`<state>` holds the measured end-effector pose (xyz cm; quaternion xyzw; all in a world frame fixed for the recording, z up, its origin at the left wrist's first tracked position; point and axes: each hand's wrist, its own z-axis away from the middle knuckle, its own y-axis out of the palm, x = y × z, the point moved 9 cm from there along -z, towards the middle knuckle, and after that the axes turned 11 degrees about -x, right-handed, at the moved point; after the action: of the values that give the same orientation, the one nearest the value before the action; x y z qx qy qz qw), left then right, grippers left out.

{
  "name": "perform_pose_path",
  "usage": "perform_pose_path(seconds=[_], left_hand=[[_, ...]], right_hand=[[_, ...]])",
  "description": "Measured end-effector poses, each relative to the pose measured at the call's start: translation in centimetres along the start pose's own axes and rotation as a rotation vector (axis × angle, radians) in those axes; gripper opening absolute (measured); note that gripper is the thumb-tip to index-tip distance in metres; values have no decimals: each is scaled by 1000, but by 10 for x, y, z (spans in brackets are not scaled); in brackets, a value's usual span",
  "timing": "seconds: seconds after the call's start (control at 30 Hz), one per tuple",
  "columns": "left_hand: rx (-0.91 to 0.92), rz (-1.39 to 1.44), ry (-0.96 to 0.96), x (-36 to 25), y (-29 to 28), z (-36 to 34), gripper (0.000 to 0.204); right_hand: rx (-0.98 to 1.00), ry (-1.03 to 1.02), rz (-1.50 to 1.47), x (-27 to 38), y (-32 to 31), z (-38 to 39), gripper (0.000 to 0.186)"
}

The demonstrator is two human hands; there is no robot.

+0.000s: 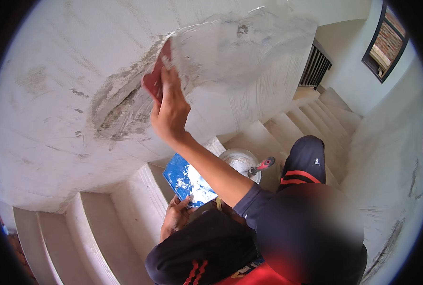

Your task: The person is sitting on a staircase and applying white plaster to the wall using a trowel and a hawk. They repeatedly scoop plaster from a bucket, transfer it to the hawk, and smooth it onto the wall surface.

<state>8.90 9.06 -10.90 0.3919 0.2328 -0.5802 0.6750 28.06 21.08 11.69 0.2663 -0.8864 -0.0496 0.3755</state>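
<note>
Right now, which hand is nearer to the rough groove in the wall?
The right hand. It is up beside the groove, holding the red trowel; the left hand is well below, at the blue board.

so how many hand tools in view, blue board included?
3: red spreader in the right hand, at the wall; blue board in the left hand; red-and-black-handled tool in the bucket. Others may be hidden.

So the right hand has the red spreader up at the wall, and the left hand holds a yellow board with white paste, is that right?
Not the colour: the head view shows the board in the left hand is blue, not yellow. The rest stands.
</note>
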Motion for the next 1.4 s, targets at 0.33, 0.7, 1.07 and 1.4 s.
perform_pose_path(seconds=[0.33, 0.7, 1.07, 1.4], left_hand=[[-24, 14, 23, -3, -13, 0, 22], [7, 45, -2, -2, -5, -6, 25], [-62, -17, 17, 0, -12, -1, 25], [-163, 150, 164, -25, 19, 39, 28]], right_hand=[[-51, -61, 90, -67, -90, -63, 22], [0, -141, 150, -57, -58, -53, 26], [339, -190, -152, -15, -35, 27, 32], [513, 852, -497, -105, -120, -6, 20]])
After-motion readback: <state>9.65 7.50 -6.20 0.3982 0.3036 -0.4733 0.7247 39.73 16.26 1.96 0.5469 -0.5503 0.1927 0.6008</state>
